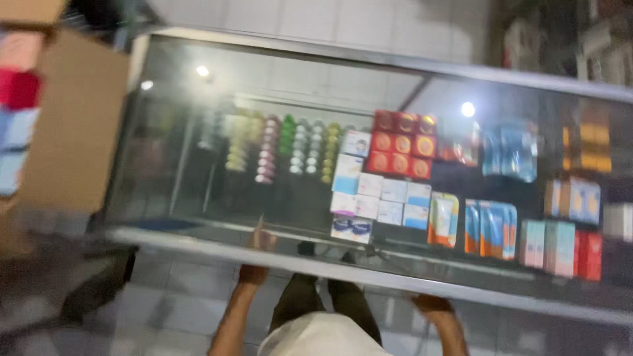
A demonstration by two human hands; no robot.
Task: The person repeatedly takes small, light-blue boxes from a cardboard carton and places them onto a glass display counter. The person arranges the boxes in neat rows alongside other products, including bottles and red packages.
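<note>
Nearest the camera is the person's own pale shirt front (321,337), with dark trousers (323,300) below it and both bare forearms reaching forward to a long glass-topped display counter with a silver metal frame (198,238). Motion blur softens the whole picture.

Left hand (262,242) sits at the counter's near edge, fingers pointing up over the metal rail onto the glass; it looks fairly flat and spread, pressing rather than wrapped round anything, though the blur makes the grip hard to read. Right hand (432,303) lies further along the same near edge, curled over or against the rail; whether its fingers close round the rail I cannot tell.

Under the glass, towards the counter's middle, stand rows of small round-capped bottles in pale, pink and green colours (280,148). Beside them are stacked white and light-blue cartons (379,194), and above those a block of red boxes with round orange marks (401,151). Orange and blue packets (488,227) and teal and red boxes (560,247) fill the right end.

At the counter's far left corner a brown cardboard box (72,125) stands close by.

As a judgement only: both hands are set on the counter's near edge and hold no goods; the stock inside looks already arranged and untouched.
</note>
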